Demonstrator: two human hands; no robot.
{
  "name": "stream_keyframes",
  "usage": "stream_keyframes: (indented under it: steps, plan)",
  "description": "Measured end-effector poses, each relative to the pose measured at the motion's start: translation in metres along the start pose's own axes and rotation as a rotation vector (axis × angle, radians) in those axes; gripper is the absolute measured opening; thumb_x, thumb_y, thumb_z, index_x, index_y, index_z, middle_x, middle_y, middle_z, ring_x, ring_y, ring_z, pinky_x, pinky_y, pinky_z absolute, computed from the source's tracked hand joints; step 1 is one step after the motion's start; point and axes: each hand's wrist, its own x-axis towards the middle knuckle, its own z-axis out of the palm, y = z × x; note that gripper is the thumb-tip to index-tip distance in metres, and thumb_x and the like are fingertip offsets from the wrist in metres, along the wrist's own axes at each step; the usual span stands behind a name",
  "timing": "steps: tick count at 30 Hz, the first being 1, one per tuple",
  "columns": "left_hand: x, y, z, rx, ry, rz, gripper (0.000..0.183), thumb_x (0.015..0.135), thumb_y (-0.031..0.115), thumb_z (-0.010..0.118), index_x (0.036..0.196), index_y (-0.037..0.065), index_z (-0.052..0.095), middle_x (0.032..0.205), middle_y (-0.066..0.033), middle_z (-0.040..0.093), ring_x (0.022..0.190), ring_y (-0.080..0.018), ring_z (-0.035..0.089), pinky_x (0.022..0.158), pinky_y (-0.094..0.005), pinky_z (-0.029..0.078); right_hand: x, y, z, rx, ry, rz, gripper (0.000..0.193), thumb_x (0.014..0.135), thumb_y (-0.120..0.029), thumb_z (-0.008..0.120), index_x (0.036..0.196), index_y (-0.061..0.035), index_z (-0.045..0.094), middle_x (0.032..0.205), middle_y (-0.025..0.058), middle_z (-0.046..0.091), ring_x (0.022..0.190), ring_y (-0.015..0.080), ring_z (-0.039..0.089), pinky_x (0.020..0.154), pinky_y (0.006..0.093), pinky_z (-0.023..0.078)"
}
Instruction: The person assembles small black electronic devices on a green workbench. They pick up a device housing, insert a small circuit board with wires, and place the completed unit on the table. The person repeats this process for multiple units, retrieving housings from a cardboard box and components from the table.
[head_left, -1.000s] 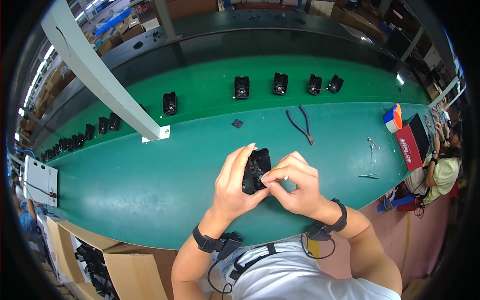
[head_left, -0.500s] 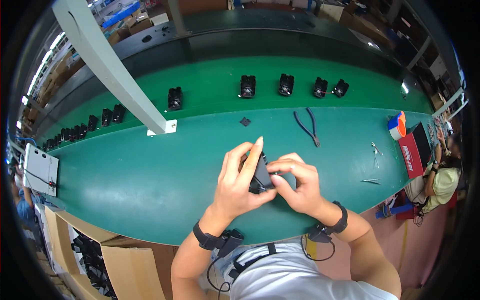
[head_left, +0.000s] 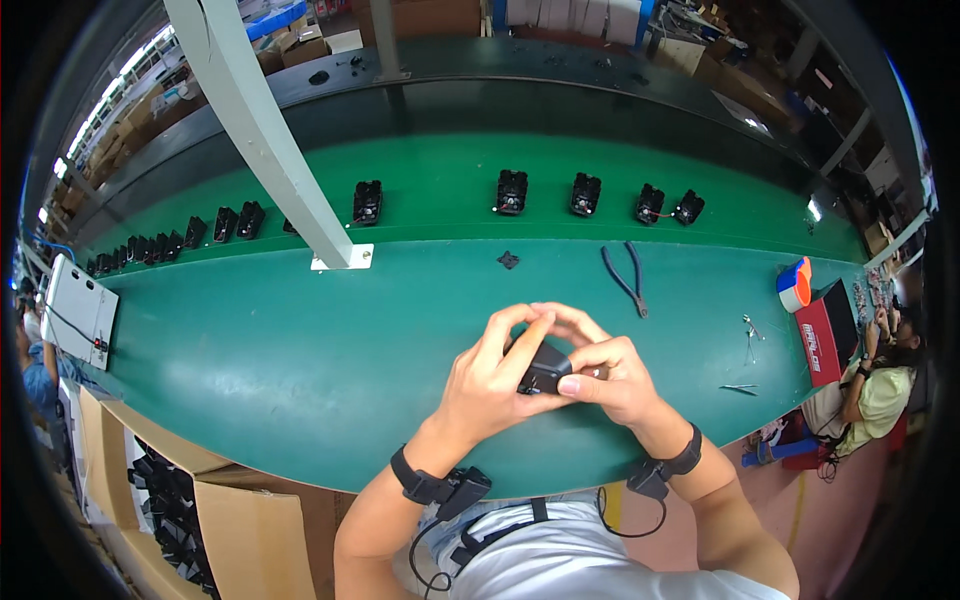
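Note:
Above the near middle of the green table I hold a black plastic housing (head_left: 545, 370) in both hands. My left hand (head_left: 482, 388) is closed round its left side and underside, the fingers arched over the top. On the right side of the housing, my right hand (head_left: 618, 382) grips with thumb and bent fingers, the thumb pressed on the near right corner. My fingers hide much of the housing. Beyond my hands lie a small black cross-shaped piece (head_left: 508, 260) and blue-handled cutting pliers (head_left: 637, 290).
Several black assemblies (head_left: 512, 192) stand in a row on the green strip behind the table. A grey post (head_left: 262, 130) rises at left. At right are a red box (head_left: 818, 345), an orange-and-white container (head_left: 795, 285) and small wires (head_left: 750, 335). A carton (head_left: 250, 530) holds black parts; a person (head_left: 880, 370) sits far right.
The housing has turned in my hands, so a wider black face shows. My right fingers have moved up over its far side. The whole view has shifted slightly.

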Motion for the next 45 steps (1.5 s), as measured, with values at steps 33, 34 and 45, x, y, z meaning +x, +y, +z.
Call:
stream_keyframes:
  steps: [33, 34, 45]
  plan:
    - [-0.453, -0.028, -0.507, 0.596, 0.195, -1.619, 0.093, 0.086, 0.045, 0.075, 0.155, 0.003, 0.029, 0.1, -0.0162, 0.061, 0.084, -0.0241, 0.057, 0.077, -0.0357, 0.049, 0.248, 0.077, 0.005, -1.52, -0.113, -0.205, 0.046, 0.081, -0.041, 0.077, 0.105, -0.0014, 0.075, 0.147, 0.0195, 0.047, 0.138, 0.04, 0.039, 0.112, 0.0487, 0.039]
    - [-0.421, -0.036, -0.488, 0.391, 0.134, -1.848, 0.095, 0.087, 0.047, 0.075, 0.156, 0.003, 0.027, 0.089, -0.0124, 0.062, 0.072, -0.0202, 0.055, 0.067, -0.0336, 0.049, 0.237, 0.071, -0.011, -1.531, -0.072, -0.262, 0.044, 0.082, -0.039, 0.076, 0.107, -0.0025, 0.075, 0.148, 0.0196, 0.046, 0.139, 0.0402, 0.038, 0.112, 0.0486, 0.039]
    - [-0.381, -0.008, -0.468, 0.188, 0.034, -1.515, 0.059, 0.089, 0.026, 0.073, 0.139, 0.007, 0.047, 0.127, -0.0141, 0.055, 0.113, -0.0248, 0.052, 0.099, -0.0339, 0.043, 0.071, -0.013, -0.03, -0.697, -0.369, 0.047, 0.039, 0.089, -0.031, 0.074, 0.117, -0.005, 0.069, 0.124, 0.0113, 0.066, 0.117, 0.025, 0.062, 0.092, 0.0398, 0.054]
